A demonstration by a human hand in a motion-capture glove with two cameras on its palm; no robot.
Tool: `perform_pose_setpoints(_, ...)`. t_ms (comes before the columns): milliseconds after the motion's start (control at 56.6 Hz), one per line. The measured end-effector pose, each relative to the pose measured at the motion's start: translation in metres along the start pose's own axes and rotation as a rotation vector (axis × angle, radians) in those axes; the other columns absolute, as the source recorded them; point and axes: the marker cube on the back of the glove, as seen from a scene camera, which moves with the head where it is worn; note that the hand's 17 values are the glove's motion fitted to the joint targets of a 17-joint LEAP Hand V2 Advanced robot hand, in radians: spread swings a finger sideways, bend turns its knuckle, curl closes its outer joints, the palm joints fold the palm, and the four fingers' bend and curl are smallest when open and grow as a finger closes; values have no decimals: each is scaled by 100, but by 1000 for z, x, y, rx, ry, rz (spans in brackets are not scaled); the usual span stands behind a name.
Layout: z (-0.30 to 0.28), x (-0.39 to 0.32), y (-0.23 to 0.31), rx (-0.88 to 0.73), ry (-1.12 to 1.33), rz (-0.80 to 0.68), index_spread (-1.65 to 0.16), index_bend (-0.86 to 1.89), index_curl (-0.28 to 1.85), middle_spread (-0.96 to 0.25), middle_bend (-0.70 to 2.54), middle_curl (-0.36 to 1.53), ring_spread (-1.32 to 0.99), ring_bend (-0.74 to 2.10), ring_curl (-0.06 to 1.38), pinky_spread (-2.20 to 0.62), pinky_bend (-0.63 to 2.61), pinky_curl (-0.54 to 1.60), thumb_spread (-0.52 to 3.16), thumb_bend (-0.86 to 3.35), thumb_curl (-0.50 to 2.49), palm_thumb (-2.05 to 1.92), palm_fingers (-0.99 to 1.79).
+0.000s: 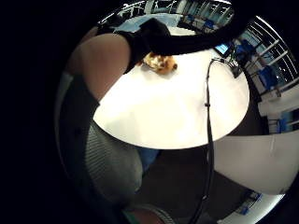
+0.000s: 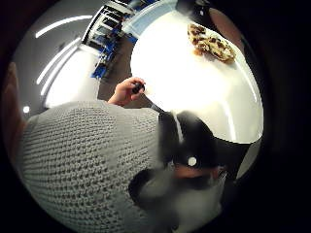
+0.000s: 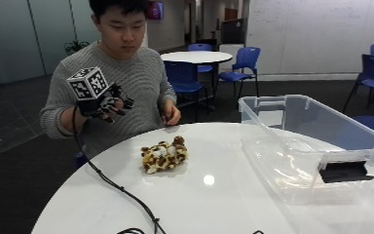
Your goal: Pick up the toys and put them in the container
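— Table edge point(image 3: 77, 195) first, nearest the lens, round and white; on it, set in from that edge toward the middle, lies the plush toy point(image 3: 164, 157), spotted brown and cream. Take the toy as our landmark.

— How does it lie?

— On its side, long axis running slantwise from the near edge up toward the person's chest. Beyond it, off to the far side from the gloved hand, stands the clear plastic container point(image 3: 316, 146), open-topped, well apart from the toy and with no toy visible inside.

— And the gloved right hand point(image 3: 109, 105)?

— Raised in the air at chest height, above and behind the toy, on the side away from the container. Fingers hang loosely curled, holding nothing. The bare hand point(image 3: 169, 116) rests at the table's rim just behind the toy and is actually nearer to it.

— So the coming move?

— My judgement: the gloved hand must drop forward and down onto the toy, then carry it across toward the container.
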Motion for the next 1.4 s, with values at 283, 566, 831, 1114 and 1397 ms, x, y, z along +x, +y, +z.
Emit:
perform_pose_setpoints(283,8,1,-5,-23,-1,16,-33,21,18,-15,15,8,-11,33,11,4,71,24,128,9,10,6,15)
perform_pose_setpoints(566,11,5,-31,-35,15,-1,-37,21,27,-17,17,15,-13,38,15,5,75,28,148,7,17,3,10)
perform_pose_setpoints(831,28,48,-162,-56,65,41,-37,16,32,-17,16,20,-13,43,19,5,81,31,152,5,21,2,3)
perform_pose_setpoints(1114,55,65,-209,-149,85,82,-36,14,29,-16,17,24,-12,48,22,5,91,34,149,3,25,3,-6)
perform_pose_setpoints(1397,120,71,-206,-319,207,142,-35,9,26,-16,15,26,-13,52,24,2,108,39,140,1,29,9,-4)
